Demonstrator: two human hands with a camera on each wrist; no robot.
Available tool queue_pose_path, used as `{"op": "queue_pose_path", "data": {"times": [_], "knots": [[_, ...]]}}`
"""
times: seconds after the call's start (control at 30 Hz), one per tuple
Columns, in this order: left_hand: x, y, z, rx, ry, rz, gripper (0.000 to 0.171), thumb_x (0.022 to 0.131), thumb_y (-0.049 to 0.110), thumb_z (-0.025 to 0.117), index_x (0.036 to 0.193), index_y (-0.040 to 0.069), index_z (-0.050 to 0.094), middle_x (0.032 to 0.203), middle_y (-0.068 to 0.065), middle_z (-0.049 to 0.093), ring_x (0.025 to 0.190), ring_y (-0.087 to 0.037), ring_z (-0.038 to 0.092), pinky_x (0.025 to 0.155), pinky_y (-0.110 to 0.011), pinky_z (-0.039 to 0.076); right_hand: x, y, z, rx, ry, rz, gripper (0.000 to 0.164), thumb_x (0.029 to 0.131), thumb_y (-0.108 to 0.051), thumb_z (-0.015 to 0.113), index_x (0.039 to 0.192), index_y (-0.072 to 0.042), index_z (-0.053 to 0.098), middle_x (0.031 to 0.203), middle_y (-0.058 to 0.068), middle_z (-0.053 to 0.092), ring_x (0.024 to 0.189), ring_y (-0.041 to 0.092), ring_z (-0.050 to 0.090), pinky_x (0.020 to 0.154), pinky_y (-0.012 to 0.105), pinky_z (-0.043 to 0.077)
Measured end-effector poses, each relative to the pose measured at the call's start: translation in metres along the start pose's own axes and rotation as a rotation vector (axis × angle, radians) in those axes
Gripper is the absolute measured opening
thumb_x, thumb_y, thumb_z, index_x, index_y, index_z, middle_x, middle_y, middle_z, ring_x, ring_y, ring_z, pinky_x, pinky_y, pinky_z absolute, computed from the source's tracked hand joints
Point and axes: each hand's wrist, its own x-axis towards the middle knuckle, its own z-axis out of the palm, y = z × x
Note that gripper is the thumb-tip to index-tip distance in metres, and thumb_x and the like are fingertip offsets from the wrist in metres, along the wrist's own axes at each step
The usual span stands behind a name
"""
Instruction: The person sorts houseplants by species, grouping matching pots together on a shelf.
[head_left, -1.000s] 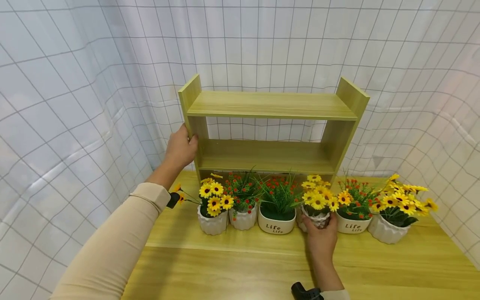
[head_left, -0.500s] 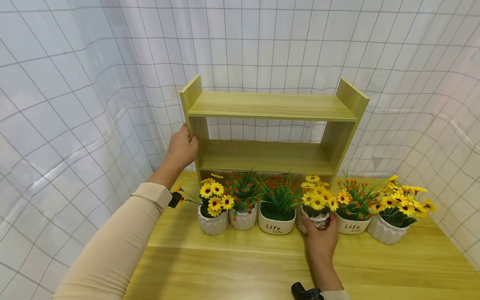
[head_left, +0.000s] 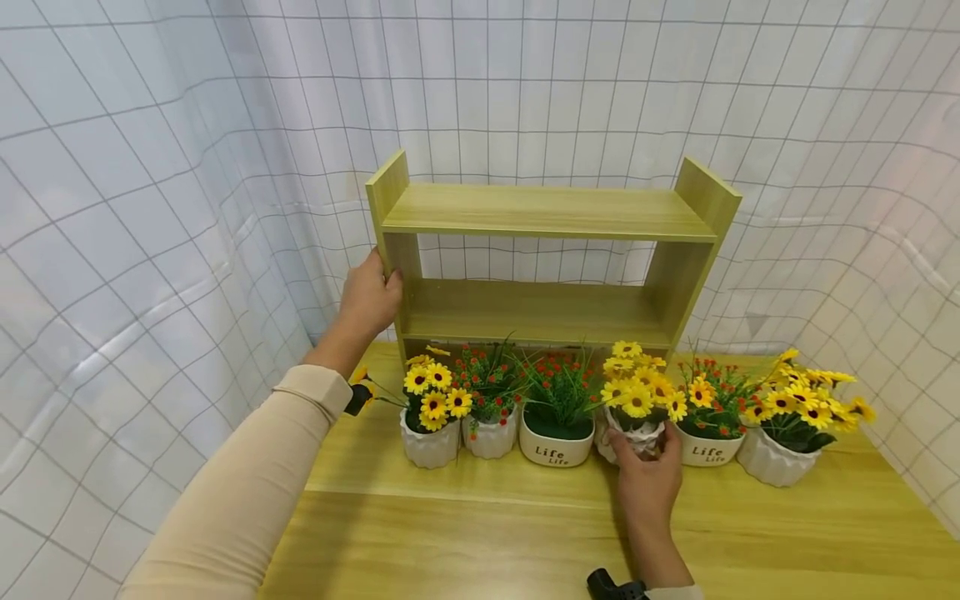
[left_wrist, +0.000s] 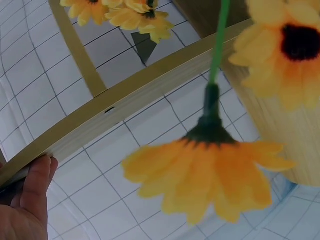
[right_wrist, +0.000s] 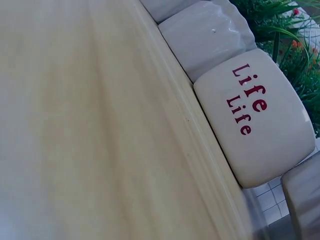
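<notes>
My left hand (head_left: pixel 369 293) grips the left side panel of a light wooden shelf (head_left: pixel 540 210), thumb at its front edge. In the left wrist view, the fingers (left_wrist: pixel 37 185) lie against the panel edge (left_wrist: pixel 125 86). My right hand (head_left: pixel 649 487) holds a white fluted flowerpot (head_left: pixel 636 435) with yellow flowers (head_left: pixel 637 392), thumb and fingers on either side of it. To its left sits a white oval pot marked Life (head_left: pixel 557 447) with red-flowered greenery. The right wrist view shows this lettered pot (right_wrist: pixel 252 117); the right hand is out of that view.
Two fluted pots, one with yellow flowers (head_left: pixel 429 443) and one with red (head_left: pixel 491 435), stand at left. Another Life pot (head_left: pixel 708 448) and a fluted pot (head_left: pixel 776 458) stand at right. Everything rests on a wooden table (head_left: pixel 480 542) before a grid-patterned curtain (head_left: pixel 525 100).
The yellow flowers in my right hand's pot sit slightly higher than before. The whole head view has shifted a little. The left hand keeps its grip on the shelf panel.
</notes>
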Motion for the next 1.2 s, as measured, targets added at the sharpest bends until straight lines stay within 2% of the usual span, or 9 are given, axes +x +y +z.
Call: {"op": "queue_pose_path", "data": {"times": [0.1, 0.17, 0.3, 0.63, 0.73, 1.03, 1.2], "knots": [[-0.001, 0.0, 0.001, 0.005, 0.014, -0.02, 0.042, 0.105, 0.018, 0.045, 0.142, -0.002, 0.042, 0.132, -0.029, 0.056, 0.116, -0.043, 0.059, 0.087, -0.054, 0.052, -0.002, -0.006, -0.002, 0.011, 0.009, 0.016, 0.092, 0.082, -0.036, 0.082, 0.154, -0.009, 0.03, 0.146, 0.014, 0.044, 0.124, 0.027, 0.046, 0.079, 0.009, 0.043], [-0.001, 0.0, 0.001, 0.013, 0.019, -0.028, 0.043, 0.105, 0.019, 0.044, 0.142, -0.002, 0.042, 0.132, -0.029, 0.056, 0.115, -0.043, 0.059, 0.086, -0.054, 0.052, -0.005, -0.011, -0.004, 0.008, 0.013, 0.023, 0.093, 0.082, -0.037, 0.082, 0.154, -0.009, 0.031, 0.145, 0.014, 0.045, 0.119, 0.027, 0.047, 0.073, 0.008, 0.045], [0.0, 0.0, 0.002, 0.024, 0.029, -0.034, 0.045, 0.105, 0.019, 0.044, 0.144, -0.003, 0.04, 0.131, -0.03, 0.056, 0.115, -0.044, 0.059, 0.087, -0.054, 0.052, -0.009, -0.018, -0.009, -0.024, 0.012, 0.009, 0.092, 0.083, -0.036, 0.081, 0.154, -0.008, 0.03, 0.143, 0.016, 0.045, 0.114, 0.025, 0.045, 0.07, 0.007, 0.044], [0.001, -0.003, 0.007, 0.041, 0.046, -0.034, 0.044, 0.105, 0.019, 0.044, 0.144, -0.002, 0.04, 0.128, -0.03, 0.058, 0.11, -0.044, 0.061, 0.082, -0.054, 0.054, -0.016, -0.04, -0.021, -0.029, -0.006, 0.016, 0.09, 0.085, -0.032, 0.081, 0.155, -0.009, 0.029, 0.138, 0.011, 0.046, 0.11, 0.023, 0.044, 0.068, 0.009, 0.045], [-0.001, -0.002, 0.007, 0.052, 0.046, -0.042, 0.044, 0.104, 0.019, 0.044, 0.144, -0.002, 0.04, 0.127, -0.03, 0.059, 0.107, -0.044, 0.063, 0.079, -0.053, 0.054, -0.016, -0.046, -0.024, -0.038, 0.017, -0.006, 0.087, 0.085, -0.03, 0.081, 0.154, -0.009, 0.032, 0.135, 0.009, 0.047, 0.108, 0.022, 0.045, 0.068, 0.009, 0.044], [-0.002, 0.001, 0.005, 0.056, 0.047, -0.037, 0.044, 0.104, 0.018, 0.045, 0.143, -0.003, 0.04, 0.127, -0.029, 0.059, 0.11, -0.044, 0.062, 0.084, -0.054, 0.054, -0.011, -0.068, -0.037, -0.033, 0.043, -0.067, 0.084, 0.084, -0.028, 0.081, 0.153, -0.015, 0.034, 0.133, 0.001, 0.047, 0.103, 0.015, 0.045, 0.072, 0.014, 0.043], [-0.002, 0.002, 0.005, 0.048, 0.042, -0.041, 0.044, 0.104, 0.017, 0.045, 0.143, -0.002, 0.04, 0.128, -0.029, 0.058, 0.112, -0.044, 0.061, 0.085, -0.055, 0.053, -0.007, -0.084, -0.042, -0.048, 0.067, -0.105, 0.079, 0.083, -0.028, 0.082, 0.149, -0.017, 0.04, 0.129, -0.002, 0.05, 0.1, 0.014, 0.045, 0.074, 0.019, 0.041]]}}
